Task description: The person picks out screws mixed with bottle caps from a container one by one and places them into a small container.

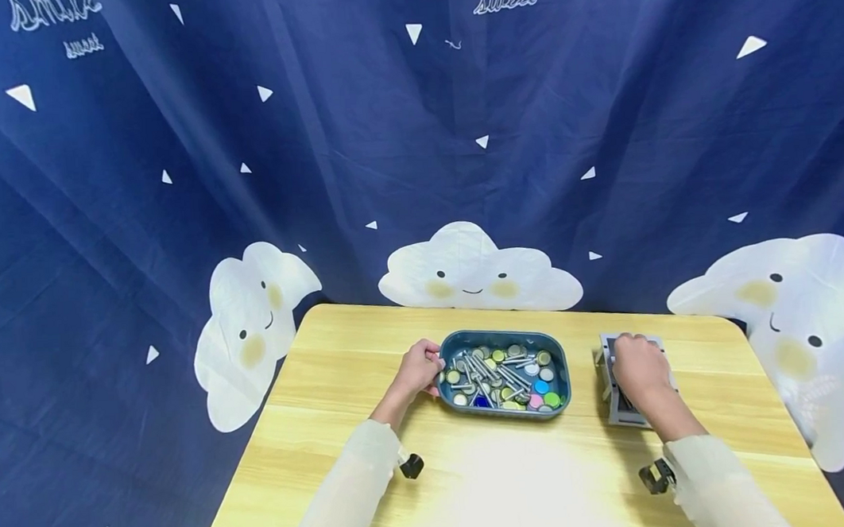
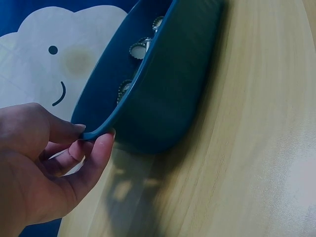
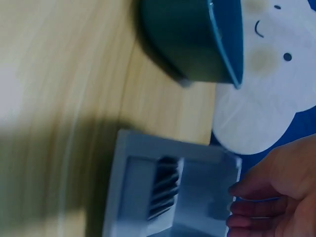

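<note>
My left hand (image 1: pixel 419 367) pinches the left rim of a dark teal tray (image 1: pixel 505 415), thumb on the inner side and fingertips on the outer side in the left wrist view. Metal bolts (image 1: pixel 508 377) and bottle caps (image 1: pixel 541 386) of several colours lie mixed inside it. To the right, my right hand (image 1: pixel 641 366) is over a grey stand (image 1: pixel 627 418) with dark slats inside. In the right wrist view its thumb and curled fingertips are at the stand's upper edge. Whether they pinch something small is hidden.
The tray and the stand are on a light wooden table (image 1: pixel 341 355), with a gap between them. A dark blue curtain (image 1: pixel 387 138) printed with clouds hangs behind the table's back edge.
</note>
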Motion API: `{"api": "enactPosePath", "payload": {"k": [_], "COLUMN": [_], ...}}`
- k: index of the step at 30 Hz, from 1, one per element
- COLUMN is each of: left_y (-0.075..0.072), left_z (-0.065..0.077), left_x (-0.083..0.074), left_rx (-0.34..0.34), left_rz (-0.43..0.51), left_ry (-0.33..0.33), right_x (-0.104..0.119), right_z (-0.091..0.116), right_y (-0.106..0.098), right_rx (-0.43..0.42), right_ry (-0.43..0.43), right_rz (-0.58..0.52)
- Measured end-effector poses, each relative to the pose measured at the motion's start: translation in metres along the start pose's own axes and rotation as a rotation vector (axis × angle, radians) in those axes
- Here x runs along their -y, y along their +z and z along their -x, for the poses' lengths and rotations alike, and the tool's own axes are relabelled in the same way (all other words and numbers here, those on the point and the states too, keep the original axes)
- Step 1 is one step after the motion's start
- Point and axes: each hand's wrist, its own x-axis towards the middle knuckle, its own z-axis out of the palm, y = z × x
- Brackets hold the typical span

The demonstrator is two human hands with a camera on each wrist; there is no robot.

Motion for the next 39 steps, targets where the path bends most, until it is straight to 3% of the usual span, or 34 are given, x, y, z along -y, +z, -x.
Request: {"api": "enactPosePath", "payload": {"k": [7,16,25,33,39], "left_y": [-0.002,-0.002,-0.001,-0.001,0.0], "left_z": [0.001,0.0,-0.002,-0.003,-0.003], "left_x": [0.0,-0.001,0.002,0.003,0.003], "left_rx": [-0.001,-0.002,0.003,-0.006,0.002], "left_rz": [-0.002,0.011,0.013,0.016,0.028], "left_ry": [-0.008,-0.006,0.01,0.006,-0.005], "right_x": [0.026,0.061,0.086,0.106,0.111], "right_z": [-0.007,-0.017,-0.025,-0.035,-0.037], "right_y": [-0.002,-0.003,0.015,0.037,0.053], "right_rx": [-0.055,-0.106,-0.04,0.131,0.186], "right_ry": [-0.02,-0.14,-0.227,-0.277,-0.318], "right_rz": [-0.051,-0.113,-0.16,-0.235,-0.201]}}
